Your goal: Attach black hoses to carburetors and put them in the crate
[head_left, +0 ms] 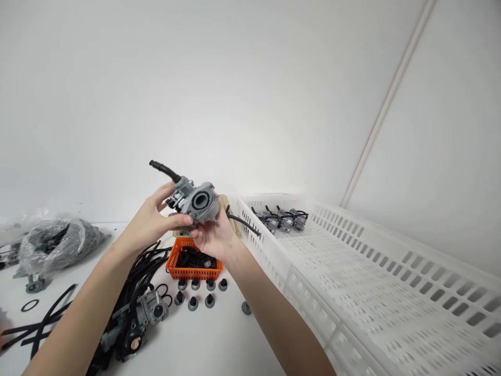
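Both my hands hold up a grey metal carburetor [198, 201] with a round bore facing me and a black hose sticking out at its upper left. My left hand [151, 222] grips its left side, thumb pressed against the body. My right hand [214, 237] cups it from below and from the right, fingers closed round it. A thin black hose trails from the carburetor toward the right. Beneath my hands sits a small orange basket [194, 272] holding black parts.
A large white slotted crate [352, 271] fills the right side, with several finished carburetors [282, 219] at its far end. On the white table lie grey caps [199, 292], loose black hoses [144, 266], more carburetors [146, 313], a black ring [30, 305] and plastic bags of parts [58, 243].
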A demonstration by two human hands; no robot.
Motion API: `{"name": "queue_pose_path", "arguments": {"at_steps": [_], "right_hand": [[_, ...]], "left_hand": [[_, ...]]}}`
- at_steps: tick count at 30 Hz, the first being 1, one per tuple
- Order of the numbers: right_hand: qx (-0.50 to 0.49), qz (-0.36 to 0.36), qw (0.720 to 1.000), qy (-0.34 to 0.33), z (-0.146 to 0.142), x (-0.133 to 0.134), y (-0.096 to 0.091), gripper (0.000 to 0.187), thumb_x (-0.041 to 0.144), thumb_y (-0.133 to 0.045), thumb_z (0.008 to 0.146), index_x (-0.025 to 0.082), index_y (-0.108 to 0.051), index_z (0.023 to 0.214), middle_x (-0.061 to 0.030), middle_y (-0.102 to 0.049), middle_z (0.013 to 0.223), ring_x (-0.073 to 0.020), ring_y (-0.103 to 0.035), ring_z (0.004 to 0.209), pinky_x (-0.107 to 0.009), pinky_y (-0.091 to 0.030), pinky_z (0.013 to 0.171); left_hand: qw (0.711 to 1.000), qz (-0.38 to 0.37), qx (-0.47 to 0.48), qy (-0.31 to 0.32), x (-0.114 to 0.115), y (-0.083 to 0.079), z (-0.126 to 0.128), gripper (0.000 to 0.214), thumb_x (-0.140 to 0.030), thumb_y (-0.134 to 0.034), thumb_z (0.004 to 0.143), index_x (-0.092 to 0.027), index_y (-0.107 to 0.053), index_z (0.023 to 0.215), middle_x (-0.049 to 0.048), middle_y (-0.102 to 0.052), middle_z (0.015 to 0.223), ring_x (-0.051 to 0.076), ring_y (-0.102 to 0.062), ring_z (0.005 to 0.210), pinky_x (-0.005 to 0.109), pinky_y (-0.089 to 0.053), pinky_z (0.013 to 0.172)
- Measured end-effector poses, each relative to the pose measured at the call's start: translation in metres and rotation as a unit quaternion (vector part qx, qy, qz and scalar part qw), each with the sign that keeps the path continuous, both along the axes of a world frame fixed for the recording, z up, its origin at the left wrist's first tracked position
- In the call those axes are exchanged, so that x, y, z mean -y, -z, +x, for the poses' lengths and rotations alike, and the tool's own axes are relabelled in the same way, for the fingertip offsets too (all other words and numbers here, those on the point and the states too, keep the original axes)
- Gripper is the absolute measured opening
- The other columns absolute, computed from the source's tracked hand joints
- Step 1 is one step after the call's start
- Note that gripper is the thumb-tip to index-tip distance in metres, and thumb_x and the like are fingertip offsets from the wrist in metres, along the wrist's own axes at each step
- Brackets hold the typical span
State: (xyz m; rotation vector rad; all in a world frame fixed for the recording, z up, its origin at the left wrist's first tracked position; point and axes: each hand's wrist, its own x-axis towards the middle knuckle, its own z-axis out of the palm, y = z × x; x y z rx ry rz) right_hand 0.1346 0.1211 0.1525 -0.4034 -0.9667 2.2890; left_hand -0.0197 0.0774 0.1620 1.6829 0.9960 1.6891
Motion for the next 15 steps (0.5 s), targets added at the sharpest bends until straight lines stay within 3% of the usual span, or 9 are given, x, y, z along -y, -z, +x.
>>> {"name": "queue_pose_path", "arguments": {"at_steps": [2,4,7,10,15], "right_hand": [[0.033,0.042,0.999,-0.004,-0.003,0.000,0.005,0.066,0.074,-0.044,0.082,0.012,-0.065,0.084,-0.0038,-0.064,0.058,-0.0107,-0.059,0.040,-0.016,-0.049,0.036],[0.057,0.085,0.995,-0.009,-0.007,0.000,0.010,0.069,0.076,-0.038,0.082,0.014,-0.067,0.081,-0.0037,-0.063,0.056,-0.0114,-0.058,0.040,-0.017,-0.047,0.035],[0.083,0.141,0.986,0.001,-0.009,0.000,0.013,0.074,0.077,-0.028,0.084,0.014,-0.068,0.080,-0.0054,-0.064,0.055,-0.0135,-0.058,0.041,-0.021,-0.046,0.037],[0.111,0.179,0.975,0.068,-0.005,-0.004,0.009,0.068,0.071,-0.033,0.087,0.014,-0.069,0.082,-0.0056,-0.064,0.053,-0.0144,-0.059,0.043,-0.023,-0.047,0.040],[0.088,0.292,0.915,0.265,0.018,-0.011,-0.013,0.022,0.037,-0.069,0.080,0.017,-0.072,0.089,-0.0048,-0.074,0.080,-0.0113,-0.065,0.057,-0.019,-0.051,0.051]], "left_hand": [[1.000,0.000,0.008,0.005,0.006,-0.004,-0.004,0.084,-0.032,-0.091,0.043,-0.023,-0.063,0.121,0.0118,-0.059,0.132,0.037,-0.047,0.129,0.043,-0.046,0.100],[0.997,-0.032,0.043,0.047,0.009,-0.004,-0.004,0.084,-0.026,-0.092,0.039,-0.022,-0.065,0.119,0.0122,-0.067,0.117,0.035,-0.061,0.109,0.036,-0.055,0.081],[0.990,-0.056,0.106,0.076,0.007,0.001,0.004,0.069,-0.026,-0.090,0.041,-0.018,-0.069,0.107,0.0085,-0.073,0.089,0.026,-0.068,0.076,0.028,-0.053,0.056],[0.986,-0.003,0.163,0.029,-0.001,0.008,0.017,0.057,-0.031,-0.090,0.044,-0.017,-0.070,0.096,0.0052,-0.072,0.082,0.023,-0.068,0.075,0.027,-0.054,0.061],[0.955,0.023,0.295,0.016,-0.001,0.006,0.029,0.055,-0.054,-0.083,0.057,-0.017,-0.068,0.095,0.0070,-0.073,0.092,0.026,-0.069,0.094,0.036,-0.057,0.081]]}}
